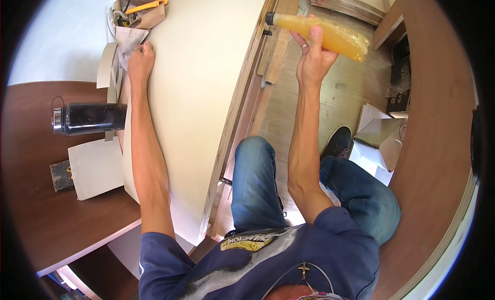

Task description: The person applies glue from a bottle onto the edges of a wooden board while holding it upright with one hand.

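Both arms (148,161) reach forward, the left grip (141,61) curled fist-like, the right grip (313,61) closed with its thumb (316,36) extended.

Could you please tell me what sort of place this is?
Probably a small woodworking room, perhaps in a home: there is a large pale panel, wooden strips beside it and stacked boards on the floor.

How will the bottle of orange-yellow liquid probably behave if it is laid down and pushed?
The bottle looks rounded, so it would likely roll. The liquid inside probably makes it fairly heavy. Its sides look like clear plastic, so they may flex when squeezed.
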The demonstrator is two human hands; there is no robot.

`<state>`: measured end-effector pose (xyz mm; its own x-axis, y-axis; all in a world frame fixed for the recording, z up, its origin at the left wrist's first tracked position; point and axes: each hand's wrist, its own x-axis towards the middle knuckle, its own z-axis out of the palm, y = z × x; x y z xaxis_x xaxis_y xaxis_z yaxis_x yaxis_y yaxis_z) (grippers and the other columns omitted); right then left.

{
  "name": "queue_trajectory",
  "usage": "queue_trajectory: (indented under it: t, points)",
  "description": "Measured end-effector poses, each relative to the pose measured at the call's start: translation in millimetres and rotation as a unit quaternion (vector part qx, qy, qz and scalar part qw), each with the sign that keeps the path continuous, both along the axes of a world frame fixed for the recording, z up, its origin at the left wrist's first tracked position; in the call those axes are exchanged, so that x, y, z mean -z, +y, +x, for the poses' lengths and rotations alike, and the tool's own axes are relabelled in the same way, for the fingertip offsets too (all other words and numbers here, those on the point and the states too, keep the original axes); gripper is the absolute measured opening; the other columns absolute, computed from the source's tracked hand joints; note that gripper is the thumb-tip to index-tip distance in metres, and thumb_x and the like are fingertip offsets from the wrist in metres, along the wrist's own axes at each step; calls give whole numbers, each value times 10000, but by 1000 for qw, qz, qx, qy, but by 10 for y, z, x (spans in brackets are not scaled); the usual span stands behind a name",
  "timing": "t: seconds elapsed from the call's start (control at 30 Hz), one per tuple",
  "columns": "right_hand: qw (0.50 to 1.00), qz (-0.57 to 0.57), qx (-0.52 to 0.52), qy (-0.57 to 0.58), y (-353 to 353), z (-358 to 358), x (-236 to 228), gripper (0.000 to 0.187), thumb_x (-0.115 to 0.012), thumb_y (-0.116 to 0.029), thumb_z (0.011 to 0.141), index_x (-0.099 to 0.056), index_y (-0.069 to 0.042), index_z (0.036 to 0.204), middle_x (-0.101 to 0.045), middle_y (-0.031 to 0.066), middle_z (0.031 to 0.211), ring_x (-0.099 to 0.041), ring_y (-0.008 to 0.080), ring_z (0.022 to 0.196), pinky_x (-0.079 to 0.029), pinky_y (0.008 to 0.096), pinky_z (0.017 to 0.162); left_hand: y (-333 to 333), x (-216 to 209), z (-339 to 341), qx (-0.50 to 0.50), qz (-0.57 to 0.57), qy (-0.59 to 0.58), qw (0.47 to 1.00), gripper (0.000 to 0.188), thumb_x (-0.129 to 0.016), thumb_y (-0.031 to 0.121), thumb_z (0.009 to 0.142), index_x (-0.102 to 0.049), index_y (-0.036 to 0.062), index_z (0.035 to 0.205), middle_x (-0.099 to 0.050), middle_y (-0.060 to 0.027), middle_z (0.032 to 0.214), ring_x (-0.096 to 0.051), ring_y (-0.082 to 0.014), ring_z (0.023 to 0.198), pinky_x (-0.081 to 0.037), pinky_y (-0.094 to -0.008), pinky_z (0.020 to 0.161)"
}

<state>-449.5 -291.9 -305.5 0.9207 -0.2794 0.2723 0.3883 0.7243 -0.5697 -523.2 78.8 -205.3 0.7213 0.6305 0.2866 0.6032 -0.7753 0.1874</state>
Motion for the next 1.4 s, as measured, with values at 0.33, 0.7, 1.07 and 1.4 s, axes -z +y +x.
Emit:
queue_trajectory:
  t: [0.33,0.7,1.07,1.4]
  points:
    - [998,51,-3,24,-2,-115,-72,207,-597,-61,922,-562,29,1105,-615,165,1109,-652,285,1010,-616,422,759,-47,-19,-13,0,-4,-5,1000,619,-422,487,893,-615,-22,1188,-615,-323,1120,-568,-442,1127,-421,-457,981]
    - [999,26,-9,29,2,-234,-186,212,-614,-69,910,-581,29,1095,-629,162,1094,-666,276,977,-623,393,711,56,10,-26,12,9,1,1000,617,-411,481,900,-621,-33,1169,-617,-327,1104,-577,-447,1107,-424,-464,975]
    - [998,42,-42,15,-31,-384,-176,268,-622,-63,903,-561,12,1154,-632,147,1085,-668,268,975,-617,387,718,32,17,-6,7,15,4,1000,621,-400,488,900,-621,-24,1174,-621,-327,1095,-579,-450,1100,-427,-467,967]
    - [991,-106,-77,26,-610,-165,-647,426,-649,-178,908,-471,30,1234,-597,219,1178,-657,307,1004,-579,472,836,60,55,-45,12,0,-17,1000,597,-405,446,898,-622,-44,1161,-629,-318,1082,-594,-428,1088,-452,-465,942]
